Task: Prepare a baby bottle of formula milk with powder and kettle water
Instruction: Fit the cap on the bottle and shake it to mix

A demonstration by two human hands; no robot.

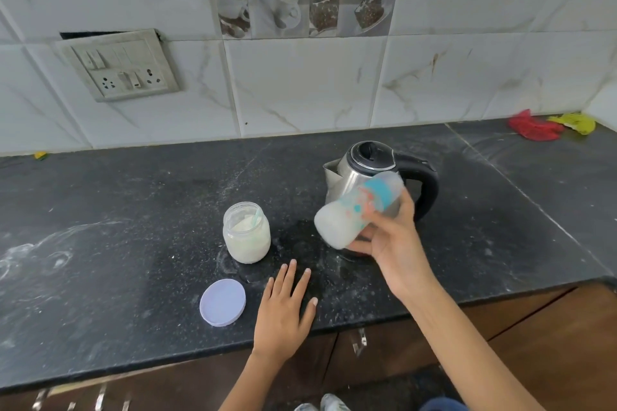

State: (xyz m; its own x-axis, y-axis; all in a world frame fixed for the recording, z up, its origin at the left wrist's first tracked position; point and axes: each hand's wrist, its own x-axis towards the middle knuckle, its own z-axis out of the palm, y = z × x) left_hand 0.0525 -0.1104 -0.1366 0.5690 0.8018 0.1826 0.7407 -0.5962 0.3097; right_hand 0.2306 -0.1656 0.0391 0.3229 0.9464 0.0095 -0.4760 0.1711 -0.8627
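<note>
A black speckled counter (133,210), dusted with white powder smears, is seen below a tiled wall. One steel kettle (364,180) with a black lid and handle is stood at the far right of the work area, its spout turned left. One bottle (359,210) is held in the air just in front of the kettle, tilted with its base down-left and its blue-collared, clear-capped top up-right. It is blurred; white milk is seen filling the lower part, and blue and orange prints are marked on its clear wall. The bottle is grasped around its middle by the right hand (390,243).

One clear jar (246,232) is stood open to the left of the bottle, roughly two-thirds filled with white powder, and a pale blue scoop handle (256,217) is seen leaning inside it. One lilac lid (222,302) is laid flat on the near counter, left of the left hand (283,314), and apart from the jar. That hand is rested flat on the counter edge, fingers spread, nothing held.

One red cloth (534,127) and one yellow cloth (576,122) are left at the far right corner.
</note>
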